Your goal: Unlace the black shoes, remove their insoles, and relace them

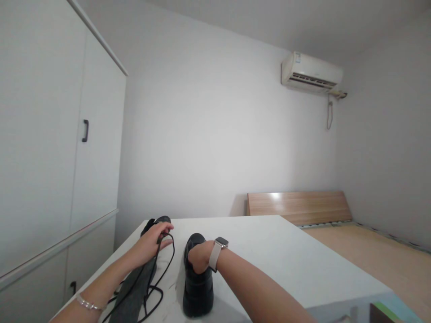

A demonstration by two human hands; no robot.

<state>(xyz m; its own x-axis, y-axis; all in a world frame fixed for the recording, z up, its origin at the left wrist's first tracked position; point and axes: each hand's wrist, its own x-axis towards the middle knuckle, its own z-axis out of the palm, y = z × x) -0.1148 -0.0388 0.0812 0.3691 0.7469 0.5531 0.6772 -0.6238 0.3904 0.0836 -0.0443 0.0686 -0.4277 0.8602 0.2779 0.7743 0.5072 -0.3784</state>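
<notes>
A black shoe (198,296) stands on the white table (256,242), heel towards me. My right hand (201,256), with a watch on its wrist, reaches into the shoe's opening; its fingers are hidden inside. To the left, my left hand (158,237) has its fingers closed on a thin black cord (172,255), which hangs in loops down to the tabletop. Under my left forearm lies a long dark grey piece (129,291), whose kind I cannot make out. Just beyond the left hand, another black shoe (164,219) shows in part.
A white wardrobe (43,134) with dark handles stands on the left. Beyond the table's right side is a bed base (367,251) with a wooden headboard (299,206). Something green and dark (385,312) sits low by the table's near right corner.
</notes>
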